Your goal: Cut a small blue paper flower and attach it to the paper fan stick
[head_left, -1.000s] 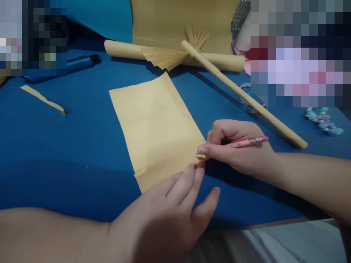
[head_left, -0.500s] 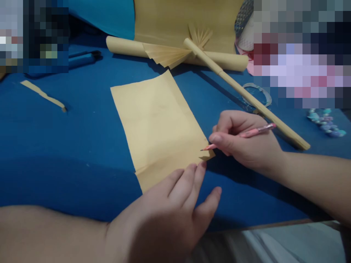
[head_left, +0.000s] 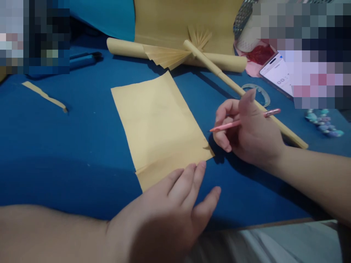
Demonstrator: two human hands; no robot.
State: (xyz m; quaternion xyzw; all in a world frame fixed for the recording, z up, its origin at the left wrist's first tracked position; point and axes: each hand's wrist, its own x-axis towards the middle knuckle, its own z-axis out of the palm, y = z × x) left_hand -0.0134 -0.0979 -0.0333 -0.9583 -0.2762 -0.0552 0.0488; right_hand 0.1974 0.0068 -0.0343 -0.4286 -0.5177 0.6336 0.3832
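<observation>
A tan sheet of paper (head_left: 156, 120) lies on the blue table cover (head_left: 68, 146), with a crease near its lower edge. My left hand (head_left: 170, 212) rests flat, fingers stretched out, fingertips pressing the sheet's near right corner. My right hand (head_left: 246, 128) hovers just right of the sheet, curled round a pink pencil (head_left: 244, 122) whose tip points left, above the paper's right edge and off it.
A rolled tan paper tube (head_left: 175, 54), a pleated paper fan (head_left: 167, 56) and a long paper stick (head_left: 246, 95) lie behind the sheet. A tape ring (head_left: 259, 93), a phone (head_left: 276, 73), beads (head_left: 323, 122), a paper strip (head_left: 44, 95) and a blue pen (head_left: 82, 60) surround them.
My right hand has lifted away from the paper's lower right corner, moving up and right, and the pencil has swung to lie nearly level. My left hand has stayed put.
</observation>
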